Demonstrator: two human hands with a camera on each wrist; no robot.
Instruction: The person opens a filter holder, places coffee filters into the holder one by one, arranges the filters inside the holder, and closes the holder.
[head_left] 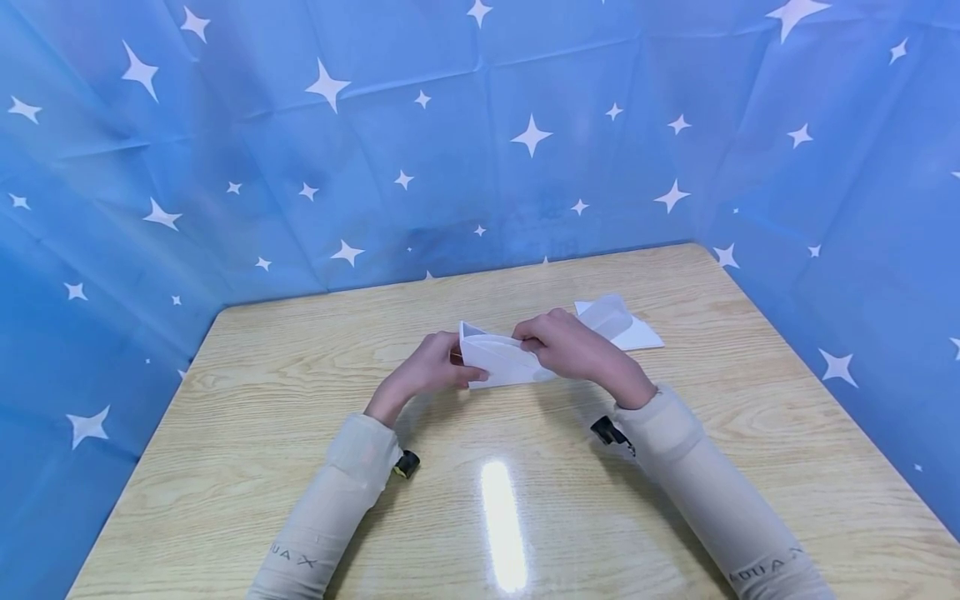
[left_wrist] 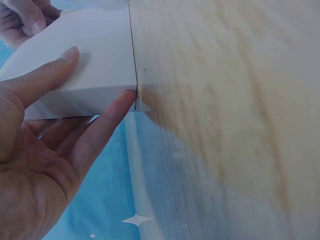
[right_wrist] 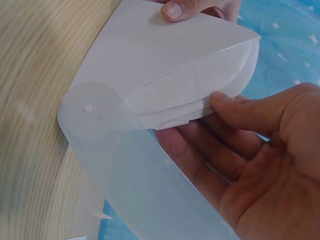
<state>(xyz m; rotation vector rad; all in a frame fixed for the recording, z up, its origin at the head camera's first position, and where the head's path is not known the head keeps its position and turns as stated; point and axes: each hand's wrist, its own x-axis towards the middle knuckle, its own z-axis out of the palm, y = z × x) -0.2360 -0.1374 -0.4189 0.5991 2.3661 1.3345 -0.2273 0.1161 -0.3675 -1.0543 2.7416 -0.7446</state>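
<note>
A thin white case (head_left: pixel 501 358) is held upright on its long edge, close over the table. Its slanted mouth shows pale layers (right_wrist: pixel 200 82) inside. My left hand (head_left: pixel 438 362) grips the left end, thumb flat on one broad face and fingers round the narrow side. My right hand (head_left: pixel 566 343) pinches the mouth's edge, with the thumb at the rim and fingers behind. From a round pivot at one corner, a long translucent cover (right_wrist: pixel 145 175) swings out away from the mouth, passing beside my right hand.
Behind my right hand, a flat white piece (head_left: pixel 641 336) lies on the wood-grain table (head_left: pixel 300 358). A blue curtain with white stars (head_left: pixel 450 150) hangs along the far edge and sides. Small black wrist cameras (head_left: pixel 609 431) sit under the sleeves.
</note>
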